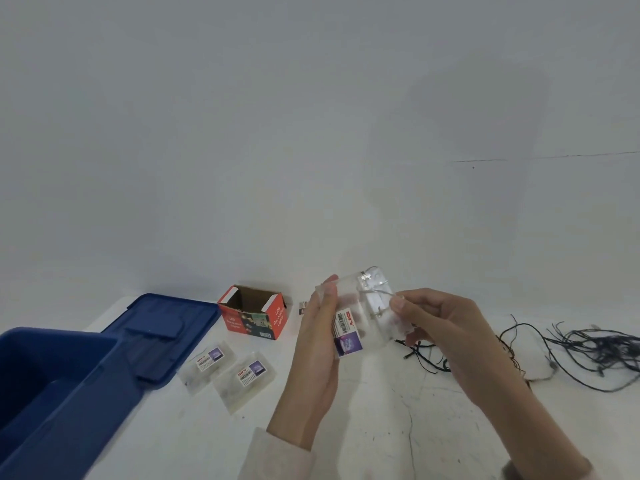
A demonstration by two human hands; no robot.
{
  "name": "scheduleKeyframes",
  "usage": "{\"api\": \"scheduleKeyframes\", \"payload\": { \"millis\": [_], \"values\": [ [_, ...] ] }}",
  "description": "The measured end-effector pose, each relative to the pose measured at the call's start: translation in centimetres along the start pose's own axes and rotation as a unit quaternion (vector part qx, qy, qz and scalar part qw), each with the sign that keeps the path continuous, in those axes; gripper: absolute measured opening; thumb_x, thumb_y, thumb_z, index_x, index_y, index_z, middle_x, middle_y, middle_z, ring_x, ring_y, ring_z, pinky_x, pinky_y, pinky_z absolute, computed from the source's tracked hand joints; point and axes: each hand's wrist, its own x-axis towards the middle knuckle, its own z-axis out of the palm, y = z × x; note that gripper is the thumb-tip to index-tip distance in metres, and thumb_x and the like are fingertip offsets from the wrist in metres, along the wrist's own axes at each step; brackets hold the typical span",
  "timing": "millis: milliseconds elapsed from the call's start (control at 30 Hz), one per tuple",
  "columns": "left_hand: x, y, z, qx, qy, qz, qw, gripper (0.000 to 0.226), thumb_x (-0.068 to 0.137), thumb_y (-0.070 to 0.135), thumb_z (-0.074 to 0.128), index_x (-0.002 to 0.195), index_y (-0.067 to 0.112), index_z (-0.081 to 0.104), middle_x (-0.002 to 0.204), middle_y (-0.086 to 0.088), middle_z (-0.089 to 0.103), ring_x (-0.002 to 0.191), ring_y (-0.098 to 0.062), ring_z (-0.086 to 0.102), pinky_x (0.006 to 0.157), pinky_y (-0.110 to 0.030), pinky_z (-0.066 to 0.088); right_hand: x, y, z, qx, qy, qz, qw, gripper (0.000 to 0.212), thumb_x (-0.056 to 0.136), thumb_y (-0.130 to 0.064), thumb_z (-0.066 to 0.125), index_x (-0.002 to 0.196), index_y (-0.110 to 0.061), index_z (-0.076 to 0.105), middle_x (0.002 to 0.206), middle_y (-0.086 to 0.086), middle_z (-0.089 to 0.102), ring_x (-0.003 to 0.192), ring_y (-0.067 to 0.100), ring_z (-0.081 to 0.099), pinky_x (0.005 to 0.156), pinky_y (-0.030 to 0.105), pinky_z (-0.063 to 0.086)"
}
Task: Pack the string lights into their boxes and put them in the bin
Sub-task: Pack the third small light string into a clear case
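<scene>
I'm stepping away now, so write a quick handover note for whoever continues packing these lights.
Left hand grips a clear plastic labelled packet; right hand pinches the thin silver wire light string at its mouth.
Two more clear packets lie near the blue plastic bin, blue lid off.
To do: finish this packet, pack the dark tangled light string into the open red cardboard box, bin everything.
</scene>
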Motion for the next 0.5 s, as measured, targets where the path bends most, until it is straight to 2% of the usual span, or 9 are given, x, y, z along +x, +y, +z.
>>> {"api": "scheduleKeyframes", "payload": {
  "millis": [133,200,300,400,500],
  "values": [
    [-0.2,-0.5,0.2,0.015,0.015,-0.003,1.0,0.043,0.092,0.045,0.044,0.13,0.028,0.049,0.128,0.001,0.059,0.116,-0.02,0.058,0.099,-0.043,0.047,0.1,0.3,-0.2,-0.03,0.004,0.019,0.999,0.015,0.08,-0.026,0.07,0.087,-0.014,0.075,0.077,0.006,0.074,0.062,0.02,0.062,0.076,0.04,0.051],
    [-0.3,-0.8,0.1,0.03,0.004,-0.008,0.999,0.042,0.092,0.045,0.043,0.131,0.03,0.048,0.124,0.003,0.062,0.11,-0.018,0.062,0.094,-0.04,0.051,0.2,0.2,-0.6,-0.028,-0.021,0.032,0.999,0.015,0.079,-0.023,0.07,0.086,-0.01,0.074,0.071,0.007,0.071,0.063,0.022,0.061,0.071,0.034,0.054],
    [-0.4,-1.1,0.0,0.029,-0.007,-0.016,0.999,0.035,0.094,0.042,0.042,0.126,0.031,0.051,0.108,0.007,0.071,0.097,-0.012,0.068,0.078,-0.03,0.057,0.3,0.1,-0.7,-0.026,-0.052,0.045,0.997,0.02,0.076,-0.023,0.07,0.085,-0.005,0.074,0.066,0.006,0.069,0.062,0.021,0.06,0.065,0.03,0.053],
    [-0.4,-1.2,0.2,0.037,0.008,-0.019,0.999,0.038,0.093,0.046,0.041,0.127,0.031,0.05,0.112,0.008,0.069,0.1,-0.012,0.067,0.088,-0.035,0.054,0.4,0.3,-0.4,-0.027,-0.045,0.039,0.998,0.024,0.074,-0.028,0.071,0.085,-0.007,0.074,0.067,0.006,0.07,0.059,0.019,0.061,0.064,0.028,0.052],
    [-0.4,-1.2,0.7,0.046,0.032,-0.008,0.998,0.045,0.091,0.048,0.04,0.132,0.03,0.047,0.12,0.003,0.064,0.104,-0.016,0.066,0.09,-0.037,0.053,0.2,0.7,0.4,-0.021,-0.036,0.025,0.999,0.013,0.081,-0.018,0.069,0.085,-0.005,0.073,0.07,0.01,0.071,0.058,0.016,0.062,0.058,0.023,0.052]
  ]
}}
